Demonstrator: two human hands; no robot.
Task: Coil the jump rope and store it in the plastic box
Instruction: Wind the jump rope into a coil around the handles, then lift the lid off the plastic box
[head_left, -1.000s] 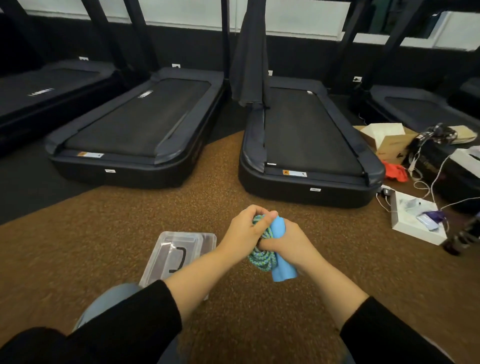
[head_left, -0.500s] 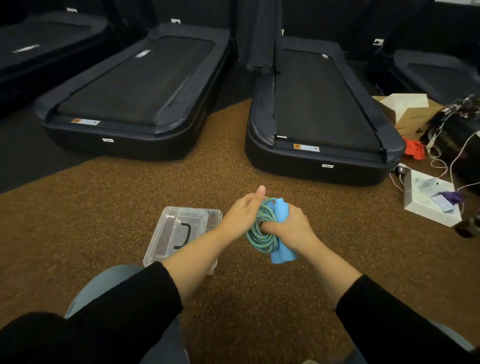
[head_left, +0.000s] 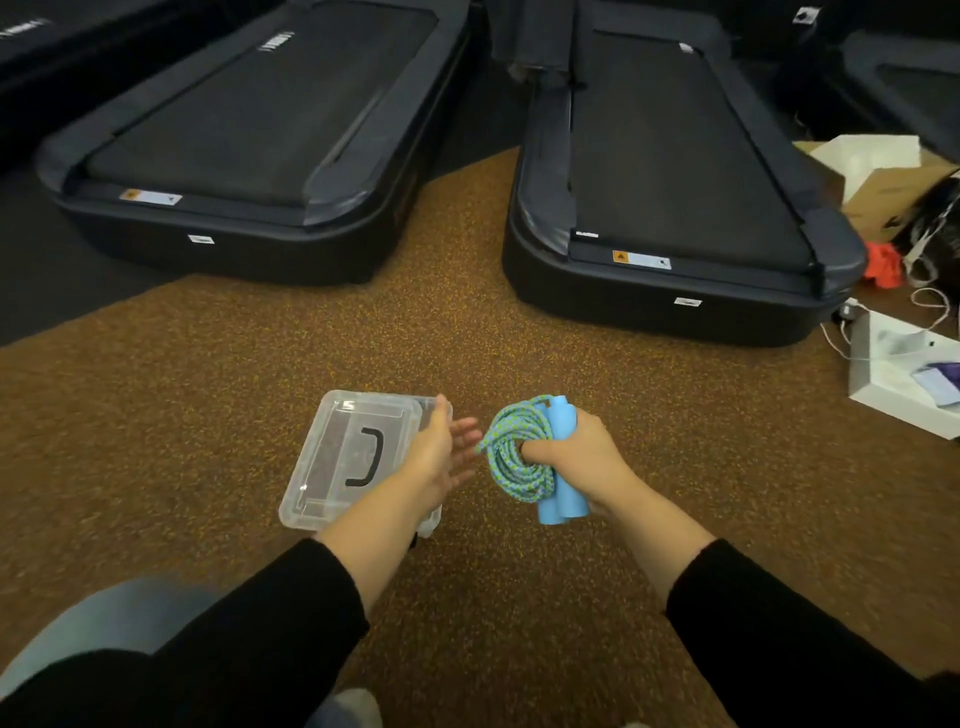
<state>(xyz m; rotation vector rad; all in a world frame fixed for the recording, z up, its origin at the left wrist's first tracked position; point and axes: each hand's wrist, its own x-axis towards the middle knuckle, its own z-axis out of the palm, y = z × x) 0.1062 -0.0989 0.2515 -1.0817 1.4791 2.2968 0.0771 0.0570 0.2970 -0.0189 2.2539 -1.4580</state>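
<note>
My right hand (head_left: 576, 457) grips the jump rope (head_left: 511, 452): a coiled green-and-blue braided cord bundled against its two light blue handles. My thumb pokes through the coil. My left hand (head_left: 441, 457) is open, fingers spread, a little left of the coil and not touching it. It hovers over the right edge of the clear plastic box (head_left: 337, 457), which lies on the brown floor with its lid on and a black handle on top.
Two dark treadmills (head_left: 249, 135) (head_left: 675, 171) lie ahead on the speckled brown floor. At the right are a white open box (head_left: 904, 379), white cables, a red item (head_left: 883, 265) and a cardboard box (head_left: 878, 182). My knee (head_left: 119, 618) is at lower left.
My left hand has let go of the coil and moved left over the box. The right hand alone now holds the rope. The view has tilted down.
</note>
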